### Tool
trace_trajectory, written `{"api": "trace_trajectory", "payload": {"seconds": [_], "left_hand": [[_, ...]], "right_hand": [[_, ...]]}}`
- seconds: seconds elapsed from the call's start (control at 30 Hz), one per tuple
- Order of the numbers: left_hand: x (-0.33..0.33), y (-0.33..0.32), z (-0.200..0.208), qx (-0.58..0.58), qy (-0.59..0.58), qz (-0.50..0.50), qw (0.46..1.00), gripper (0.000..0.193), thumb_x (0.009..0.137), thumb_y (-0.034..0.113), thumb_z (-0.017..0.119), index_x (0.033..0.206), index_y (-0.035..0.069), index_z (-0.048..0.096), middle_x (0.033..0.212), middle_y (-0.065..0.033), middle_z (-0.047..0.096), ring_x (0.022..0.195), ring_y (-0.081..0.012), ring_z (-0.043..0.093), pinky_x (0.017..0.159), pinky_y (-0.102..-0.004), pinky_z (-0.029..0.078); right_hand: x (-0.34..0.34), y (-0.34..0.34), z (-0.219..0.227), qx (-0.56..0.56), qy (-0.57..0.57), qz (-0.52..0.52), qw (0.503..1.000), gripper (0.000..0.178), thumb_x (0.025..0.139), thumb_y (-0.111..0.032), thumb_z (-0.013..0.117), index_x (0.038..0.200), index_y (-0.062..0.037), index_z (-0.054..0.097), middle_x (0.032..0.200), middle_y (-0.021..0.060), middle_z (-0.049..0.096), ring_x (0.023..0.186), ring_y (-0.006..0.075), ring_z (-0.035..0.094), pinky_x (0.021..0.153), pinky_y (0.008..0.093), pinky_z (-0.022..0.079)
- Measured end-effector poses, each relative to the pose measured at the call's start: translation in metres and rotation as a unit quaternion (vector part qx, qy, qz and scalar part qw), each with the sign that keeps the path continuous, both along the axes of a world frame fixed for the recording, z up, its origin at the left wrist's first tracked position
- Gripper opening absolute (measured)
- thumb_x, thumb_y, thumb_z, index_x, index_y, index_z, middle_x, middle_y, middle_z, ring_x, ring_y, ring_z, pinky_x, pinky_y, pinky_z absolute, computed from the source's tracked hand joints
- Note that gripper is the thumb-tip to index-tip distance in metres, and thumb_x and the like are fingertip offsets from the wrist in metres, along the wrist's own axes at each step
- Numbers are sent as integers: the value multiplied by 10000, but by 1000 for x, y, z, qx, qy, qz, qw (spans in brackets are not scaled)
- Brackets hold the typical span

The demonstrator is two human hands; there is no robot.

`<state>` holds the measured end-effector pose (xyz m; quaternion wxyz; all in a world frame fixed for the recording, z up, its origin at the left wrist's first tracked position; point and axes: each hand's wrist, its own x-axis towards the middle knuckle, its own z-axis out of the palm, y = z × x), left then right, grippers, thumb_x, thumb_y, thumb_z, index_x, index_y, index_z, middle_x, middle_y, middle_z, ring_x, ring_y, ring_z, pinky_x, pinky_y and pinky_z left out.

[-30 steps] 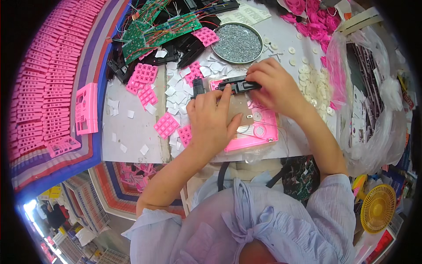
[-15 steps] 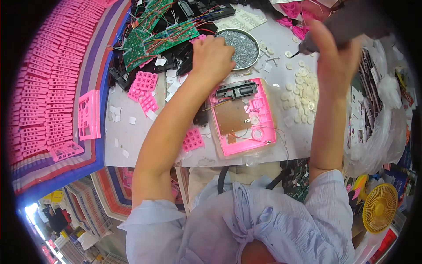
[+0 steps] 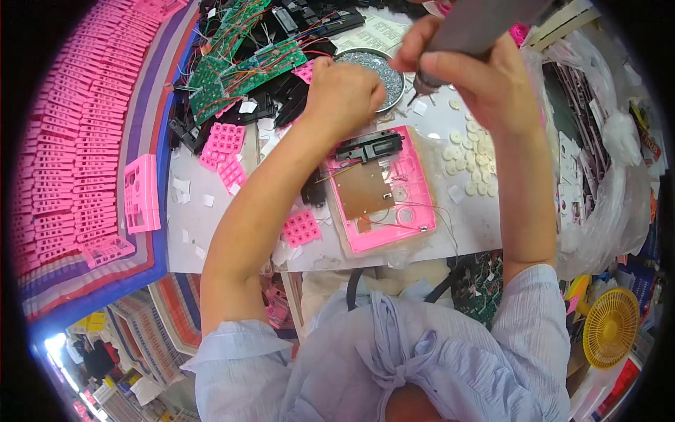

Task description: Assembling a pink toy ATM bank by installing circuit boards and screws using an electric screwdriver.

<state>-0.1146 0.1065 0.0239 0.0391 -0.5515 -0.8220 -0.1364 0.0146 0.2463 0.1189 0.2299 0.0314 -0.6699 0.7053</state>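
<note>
My left hand (image 3: 343, 97) is closed, its fingers curled beside a round dish (image 3: 403, 88) of small silver screws (image 3: 382, 67). Whatever its fingertips may hold is hidden. My right hand (image 3: 496, 84) grips a dark grey electric screwdriver (image 3: 481, 29), whose thin bit points down and left near the dish. Below both hands, an open pink plastic casing (image 3: 419, 176) lies on the table. A brown circuit board (image 3: 362, 191), a black plastic module (image 3: 373, 145) and thin wires are inside it.
Green circuit boards (image 3: 281, 62) with wires and black parts are heaped at the far left. Pink keypads (image 3: 301, 228) lie left of the casing, cream discs (image 3: 478, 158) right of it. Stacked pink casings (image 3: 84, 133) fill the left side; a plastic bag (image 3: 598, 211) bulges at right.
My right hand has brought the screwdriver leftward, its bit now close to the dish. My left hand stays by the dish, more tightly curled. The view has shifted slightly.
</note>
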Motion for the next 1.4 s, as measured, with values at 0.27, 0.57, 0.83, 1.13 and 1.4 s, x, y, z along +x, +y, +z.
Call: {"api": "trace_trajectory", "payload": {"seconds": [0.27,0.57,0.83,1.13,1.4], "left_hand": [[82,-62,1,239,-116,-44,963,44,848,117,729,888,126,713,856,-10,700,800,-198,637,857,-403,331],[91,-71,4,232,-215,-33,948,84,825,153,760,880,125,703,791,2,679,766,-180,635,859,-398,316],[84,-54,-1,162,-64,63,983,290,775,305,802,975,132,683,1020,-19,678,1047,-230,598,1018,-551,294],[82,-57,-11,114,-48,50,991,327,770,321,803,1022,138,701,1009,-18,682,1059,-246,595,1025,-579,295],[74,-47,-17,141,-140,0,980,299,774,218,788,1027,91,688,1011,-62,660,1024,-285,622,990,-546,395]], "right_hand": [[41,-39,-23,-107,57,24,992,468,981,-164,579,1402,-34,419,606,2,411,529,130,430,506,297,391],[38,-50,-34,-183,124,86,971,408,894,-8,641,1262,87,492,677,41,573,559,114,564,501,261,441],[15,-36,-58,-113,63,-14,991,288,888,-37,700,1137,49,586,673,-1,574,554,57,528,486,224,403],[-1,-38,-88,-31,39,-46,998,205,880,-12,700,1050,1,586,739,17,594,588,81,544,520,245,432],[0,-35,-79,82,-17,-42,996,195,853,-28,756,966,-37,598,831,-3,583,714,77,568,614,225,464]]}}
